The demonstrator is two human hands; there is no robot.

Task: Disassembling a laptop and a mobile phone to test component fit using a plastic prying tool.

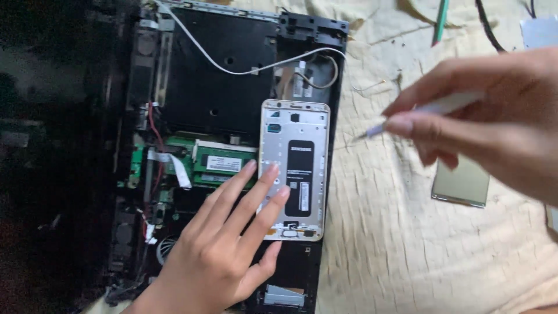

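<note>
Resting flat with its fingers (pixel 264 192) spread and slightly fanned, the left hand (pixel 224 244) reaches in from the near edge and presses its fingertips on the lower left part of a phone mid-frame (pixel 295 168), a pale gold-rimmed panel stripped of its screen, with a black oblong patch down its middle. The hand grips nothing; it only lies on the frame and on the machine beneath. That machine is an opened laptop base (pixel 232 75), black, its bottom cover off, lying lengthwise away from the viewer on a cream cloth (pixel 395 232) that covers whatever surface lies beneath. Just left of the phone frame a green memory module (pixel 224 163) sits in its slot, with a white flat ribbon cable (pixel 174 168) and thin red wires (pixel 156 131) beside it. To the right, raised above the cloth and blurred, the right hand (pixel 494 122) has its fingers closed around a slim white tool (pixel 430 110) whose fine tip points left towards the phone frame without touching it. Below that hand a separate phone display panel (pixel 462 186) lies flat on the cloth, well apart from the laptop. Farther off, a white antenna wire (pixel 244 68) loops across the laptop's black plate, and at the cloth's far edge lie a green pen-like stick (pixel 440 20) and a black cable (pixel 488 26).
</note>
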